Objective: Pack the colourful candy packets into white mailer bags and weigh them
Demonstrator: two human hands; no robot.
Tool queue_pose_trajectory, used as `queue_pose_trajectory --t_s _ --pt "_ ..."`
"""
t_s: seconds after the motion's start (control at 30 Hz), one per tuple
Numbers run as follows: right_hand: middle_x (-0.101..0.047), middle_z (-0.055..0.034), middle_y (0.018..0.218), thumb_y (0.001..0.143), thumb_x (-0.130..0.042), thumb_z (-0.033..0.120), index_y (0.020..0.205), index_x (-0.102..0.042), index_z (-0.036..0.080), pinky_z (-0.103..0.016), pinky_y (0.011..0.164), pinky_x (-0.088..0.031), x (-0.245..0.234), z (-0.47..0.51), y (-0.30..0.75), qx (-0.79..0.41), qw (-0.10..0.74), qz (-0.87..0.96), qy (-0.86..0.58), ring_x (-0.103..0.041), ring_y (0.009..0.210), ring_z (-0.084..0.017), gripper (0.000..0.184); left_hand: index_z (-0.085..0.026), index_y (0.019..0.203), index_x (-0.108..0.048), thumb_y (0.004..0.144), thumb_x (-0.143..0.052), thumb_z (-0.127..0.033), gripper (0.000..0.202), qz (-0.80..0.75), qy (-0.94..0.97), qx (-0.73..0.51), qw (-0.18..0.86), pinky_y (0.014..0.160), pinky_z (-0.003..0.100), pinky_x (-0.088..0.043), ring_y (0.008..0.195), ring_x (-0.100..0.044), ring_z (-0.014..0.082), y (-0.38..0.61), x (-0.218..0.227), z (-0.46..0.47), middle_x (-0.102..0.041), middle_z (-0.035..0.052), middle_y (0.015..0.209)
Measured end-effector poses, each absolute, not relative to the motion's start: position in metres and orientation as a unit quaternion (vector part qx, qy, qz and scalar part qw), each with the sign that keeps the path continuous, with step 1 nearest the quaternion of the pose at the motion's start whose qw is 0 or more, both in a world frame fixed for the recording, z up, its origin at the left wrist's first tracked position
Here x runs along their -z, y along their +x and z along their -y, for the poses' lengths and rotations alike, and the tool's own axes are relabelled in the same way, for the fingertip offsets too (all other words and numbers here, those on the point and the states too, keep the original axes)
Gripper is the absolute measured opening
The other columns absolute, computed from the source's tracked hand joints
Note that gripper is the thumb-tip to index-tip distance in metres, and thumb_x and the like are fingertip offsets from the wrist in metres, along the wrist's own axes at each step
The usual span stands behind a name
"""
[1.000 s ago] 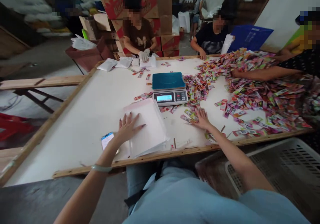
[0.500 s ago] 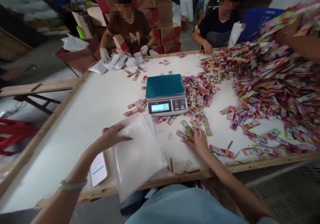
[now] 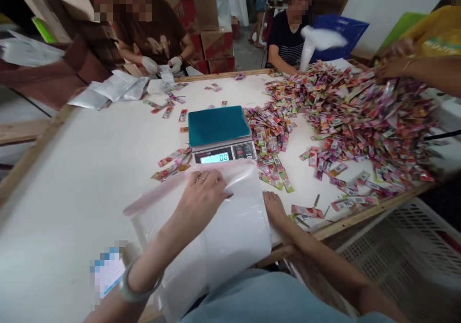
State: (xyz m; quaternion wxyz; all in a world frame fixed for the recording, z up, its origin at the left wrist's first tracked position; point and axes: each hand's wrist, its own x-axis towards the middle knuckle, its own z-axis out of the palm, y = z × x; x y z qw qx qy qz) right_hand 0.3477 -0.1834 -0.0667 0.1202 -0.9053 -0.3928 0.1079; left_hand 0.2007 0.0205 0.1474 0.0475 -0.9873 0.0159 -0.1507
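Observation:
My left hand (image 3: 203, 195) lies on top of a stack of clear plastic bags (image 3: 230, 231) at the near table edge, fingers curled over the upper rim of the top bag. Beside the stack's right edge sits my right hand (image 3: 274, 207), its fingers tucked under the bags and hidden. A digital scale (image 3: 219, 130) with a teal pan stands just beyond the bags. Colourful small sachets (image 3: 273, 169) lie scattered right of the scale, and a big heap (image 3: 360, 116) fills the right side of the table.
Other people sit along the far edge and at the right, handling white bags (image 3: 111, 87) and sachets. A phone (image 3: 106, 270) lies at the near left. White plastic crates (image 3: 403, 260) stand below the table on the right. Cardboard boxes (image 3: 212, 44) are stacked behind.
My left hand slid from the stack's left side to its top rim and lifted a bag edge. My right hand left the loose sachets and came to the stack's right edge. The view swung right.

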Motion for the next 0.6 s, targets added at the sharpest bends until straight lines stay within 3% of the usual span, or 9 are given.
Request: queue_pose_trajectory --t_s 0.1,0.2,0.3,0.4,0.5,0.6 --pt "-0.064 -0.0157 0.134 0.099 -0.052 0.015 0.116 -0.064 0.018 -0.034 0.096 -0.053 0.062 0.186 0.368 -0.092 0.126 0.382 -0.911 -0.063 0.121 -0.026 0.020 -0.015 0.095 -0.069 0.104 -0.057 -0.031 0.022 0.012 -0.980 0.185 0.078 0.084 0.042 -0.046 0.095 -0.064 0.0286 0.213 -0.147 -0.034 -0.071 0.0124 0.104" --pt "-0.050 -0.0253 0.150 0.100 -0.051 0.020 0.131 -0.057 0.012 -0.045 0.102 -0.053 0.056 0.175 0.399 -0.060 0.128 0.334 -0.932 -0.056 0.133 -0.036 0.033 -0.014 0.096 -0.069 0.101 -0.063 -0.031 0.018 0.011 -0.980 0.186 0.076 0.084 0.041 -0.047 0.096 -0.065 0.0278 0.219 -0.138 -0.024 -0.071 0.0121 0.106" --pt "-0.057 -0.0256 0.141 0.096 -0.054 0.019 0.131 -0.057 0.011 -0.051 0.103 -0.053 0.053 0.175 0.416 -0.060 0.129 0.325 -0.935 -0.055 0.133 -0.039 0.036 -0.015 0.089 -0.069 0.099 -0.066 -0.026 0.015 -0.031 -0.984 0.164 0.064 0.083 0.040 -0.047 0.091 -0.065 0.0253 0.219 -0.120 0.004 -0.070 0.0104 0.100" --pt "-0.062 -0.0198 0.139 0.090 -0.055 0.015 0.131 -0.057 0.015 -0.046 0.106 -0.052 0.056 0.195 0.410 -0.087 0.157 0.320 -0.930 -0.055 0.134 -0.034 0.041 -0.015 0.088 -0.068 0.099 -0.066 -0.021 0.013 -0.059 -0.988 0.143 0.026 0.086 0.042 -0.048 0.090 -0.066 0.0246 0.217 -0.105 0.016 -0.071 0.0103 0.101" --pt "-0.062 -0.0204 0.137 0.083 -0.058 0.014 0.133 -0.054 0.014 -0.047 0.106 -0.051 0.059 0.216 0.397 -0.122 0.206 0.275 -0.931 -0.057 0.132 -0.035 0.051 -0.012 0.089 -0.069 0.097 -0.068 -0.022 0.013 -0.032 -0.990 0.135 0.019 0.087 0.048 -0.051 0.093 -0.069 0.0285 0.221 -0.101 0.006 -0.072 0.0130 0.101" --pt "-0.070 -0.0156 0.110 0.073 -0.064 0.017 0.113 -0.060 0.016 -0.047 0.094 -0.055 0.049 0.222 0.400 -0.174 0.277 0.224 -0.918 -0.066 0.111 -0.035 0.040 -0.014 0.091 -0.071 0.098 -0.068 -0.025 0.014 -0.032 -0.991 0.130 -0.011 0.103 0.060 -0.049 0.101 -0.070 0.0294 0.228 -0.107 -0.005 -0.074 0.0130 0.108"
